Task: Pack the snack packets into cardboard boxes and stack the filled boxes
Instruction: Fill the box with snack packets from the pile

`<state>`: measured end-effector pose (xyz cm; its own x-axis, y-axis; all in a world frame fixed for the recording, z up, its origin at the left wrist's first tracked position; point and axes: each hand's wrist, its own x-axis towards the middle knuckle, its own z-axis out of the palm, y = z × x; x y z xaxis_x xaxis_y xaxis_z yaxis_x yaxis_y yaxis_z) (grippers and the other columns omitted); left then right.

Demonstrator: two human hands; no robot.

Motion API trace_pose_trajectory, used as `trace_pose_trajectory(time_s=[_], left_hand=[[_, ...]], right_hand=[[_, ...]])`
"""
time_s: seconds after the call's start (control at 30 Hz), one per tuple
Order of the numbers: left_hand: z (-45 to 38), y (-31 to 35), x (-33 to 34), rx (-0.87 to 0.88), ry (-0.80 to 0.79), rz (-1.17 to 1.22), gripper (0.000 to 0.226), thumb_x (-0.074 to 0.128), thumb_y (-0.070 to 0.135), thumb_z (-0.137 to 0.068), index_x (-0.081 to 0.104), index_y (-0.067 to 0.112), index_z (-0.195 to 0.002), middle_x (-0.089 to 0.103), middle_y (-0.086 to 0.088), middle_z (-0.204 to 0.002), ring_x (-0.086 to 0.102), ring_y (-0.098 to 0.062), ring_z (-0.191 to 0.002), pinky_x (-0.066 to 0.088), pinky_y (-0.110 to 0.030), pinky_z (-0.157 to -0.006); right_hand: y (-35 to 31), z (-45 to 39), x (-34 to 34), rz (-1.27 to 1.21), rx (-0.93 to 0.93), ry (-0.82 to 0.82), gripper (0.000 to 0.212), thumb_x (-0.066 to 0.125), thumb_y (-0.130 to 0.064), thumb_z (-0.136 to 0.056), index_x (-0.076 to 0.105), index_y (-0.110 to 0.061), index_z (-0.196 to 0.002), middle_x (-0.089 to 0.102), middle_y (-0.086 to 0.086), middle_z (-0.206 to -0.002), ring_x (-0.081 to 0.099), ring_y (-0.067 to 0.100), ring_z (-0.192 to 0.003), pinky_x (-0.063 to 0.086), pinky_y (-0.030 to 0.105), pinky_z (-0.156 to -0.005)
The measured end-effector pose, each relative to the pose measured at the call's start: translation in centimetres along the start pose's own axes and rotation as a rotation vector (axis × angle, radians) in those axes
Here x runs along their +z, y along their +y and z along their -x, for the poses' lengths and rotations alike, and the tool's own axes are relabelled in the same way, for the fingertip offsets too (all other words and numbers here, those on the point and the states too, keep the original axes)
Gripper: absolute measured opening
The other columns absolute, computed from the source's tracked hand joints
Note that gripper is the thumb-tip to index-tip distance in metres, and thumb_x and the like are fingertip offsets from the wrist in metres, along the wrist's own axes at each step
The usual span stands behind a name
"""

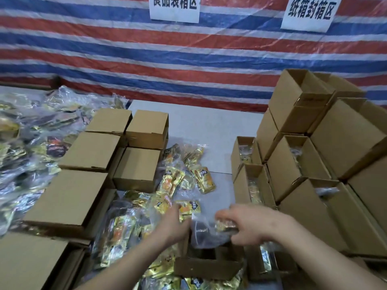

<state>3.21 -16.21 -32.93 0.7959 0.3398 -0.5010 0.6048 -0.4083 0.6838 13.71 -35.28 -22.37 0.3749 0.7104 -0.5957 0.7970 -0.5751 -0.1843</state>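
- My right hand (249, 221) has its fingers curled round a clear bag of snacks (209, 231), right over the open box (207, 266) under my wrists.
- Left hand (174, 223) touches the bag's left edge; can't tell if it's gripping.
- Loose packets (173, 183) lie just beyond my left hand.
- Filled boxes (314, 155) are stacked past my right hand.

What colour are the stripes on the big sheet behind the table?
Red, blue and white stripes, in the head view.
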Motion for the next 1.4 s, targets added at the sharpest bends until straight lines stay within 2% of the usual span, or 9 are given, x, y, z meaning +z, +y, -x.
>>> trace_pose_trajectory(time_s=[0.07, 0.2, 0.33, 0.47, 0.67, 0.83, 0.97, 1.17, 1.4], left_hand=[[0.6, -2.2, 1.7, -0.081, -0.069, 0.065, 0.082, 0.072, 0.05, -0.085, 0.029, 0.022, -0.149, 0.054, 0.002, -0.135, 0.058, -0.02, -0.116, 0.049, -0.027, -0.09], [0.7, -3.5, 3.6, -0.054, -0.136, 0.091, 0.049, 0.071, 0.037, -0.087, 0.048, 0.025, -0.129, 0.062, 0.013, -0.101, 0.061, -0.005, -0.085, 0.053, -0.017, -0.065], [0.7, -3.9, 3.0, -0.015, -0.288, 0.338, 0.038, 0.074, 0.028, -0.07, 0.062, 0.019, -0.105, 0.077, 0.007, -0.088, 0.072, -0.009, -0.083, 0.058, -0.025, -0.071], [0.6, -5.3, 2.7, -0.04, -0.218, 0.324, 0.019, 0.053, 0.012, -0.097, 0.057, 0.01, -0.116, 0.07, -0.011, -0.104, 0.068, -0.019, -0.084, 0.056, -0.031, -0.068], [0.6, -5.0, 3.6, 0.036, -0.113, 0.012, 0.019, 0.034, 0.025, -0.105, 0.051, 0.024, -0.1, 0.06, 0.005, -0.09, 0.054, -0.003, -0.073, 0.04, -0.018, -0.055], [0.5, -4.7, 3.7, 0.086, -0.067, -0.019, 0.026, 0.035, 0.029, -0.106, 0.053, 0.018, -0.121, 0.063, -0.001, -0.114, 0.057, -0.012, -0.092, 0.043, -0.025, -0.072], [-0.2, -4.6, 3.4, 0.065, -0.057, -0.033, 0.019, 0.034, 0.024, -0.106, 0.052, 0.017, -0.108, 0.063, -0.002, -0.102, 0.056, -0.009, -0.078, 0.044, -0.022, -0.06], [-0.8, -4.6, 4.0, 0.016, -0.069, -0.05, 0.013, 0.036, 0.02, -0.103, 0.047, 0.026, -0.101, 0.056, 0.009, -0.087, 0.054, -0.003, -0.071, 0.039, -0.014, -0.047], [-0.9, -4.2, 4.3, -0.003, -0.045, -0.1, 0.027, 0.038, 0.02, -0.102, 0.052, 0.016, -0.124, 0.064, -0.006, -0.116, 0.062, -0.017, -0.094, 0.049, -0.027, -0.075]], right_hand=[[-1.4, -1.5, 1.1, 0.145, -0.003, -0.088, 0.059, 0.057, -0.032, -0.083, 0.043, -0.037, -0.139, 0.058, 0.004, -0.117, 0.062, 0.031, -0.104, 0.048, 0.036, -0.075], [-3.3, -4.5, 2.9, 0.212, 0.021, -0.22, 0.055, 0.058, -0.024, -0.088, 0.046, -0.029, -0.141, 0.061, 0.01, -0.126, 0.061, 0.034, -0.109, 0.044, 0.034, -0.073], [-4.2, -7.0, 5.0, 0.058, -0.039, -0.206, 0.05, 0.055, -0.027, -0.089, 0.046, -0.031, -0.137, 0.062, 0.012, -0.124, 0.06, 0.036, -0.108, 0.042, 0.034, -0.075], [-3.8, -9.2, 8.4, -0.097, -0.072, -0.214, 0.043, 0.054, -0.025, -0.092, 0.046, -0.026, -0.135, 0.06, 0.014, -0.124, 0.058, 0.037, -0.11, 0.046, 0.037, -0.082], [-1.4, -10.6, 13.9, -0.154, 0.035, -0.228, 0.065, 0.062, -0.033, -0.095, 0.031, -0.028, -0.153, 0.05, 0.015, -0.14, 0.05, 0.035, -0.127, 0.041, 0.039, -0.107], [-1.1, -10.2, 12.6, -0.391, 0.065, -0.226, 0.06, 0.072, -0.04, -0.082, 0.051, -0.029, -0.138, 0.06, -0.004, -0.132, 0.058, 0.021, -0.117, 0.048, 0.034, -0.098], [0.2, -9.3, 11.7, -0.276, 0.09, -0.109, 0.026, 0.061, -0.032, -0.091, 0.068, -0.021, -0.114, 0.068, 0.0, -0.115, 0.064, 0.023, -0.103, 0.05, 0.032, -0.084], [-0.3, -10.9, 14.1, -0.242, 0.295, -0.398, 0.046, 0.039, -0.039, -0.103, 0.06, -0.008, -0.129, 0.058, 0.015, -0.132, 0.058, 0.03, -0.116, 0.046, 0.037, -0.096], [-0.8, -12.3, 12.0, -0.274, 0.215, -0.273, 0.028, 0.045, -0.026, -0.095, 0.069, -0.016, -0.108, 0.067, 0.005, -0.101, 0.061, 0.02, -0.079, 0.045, 0.027, -0.065]])
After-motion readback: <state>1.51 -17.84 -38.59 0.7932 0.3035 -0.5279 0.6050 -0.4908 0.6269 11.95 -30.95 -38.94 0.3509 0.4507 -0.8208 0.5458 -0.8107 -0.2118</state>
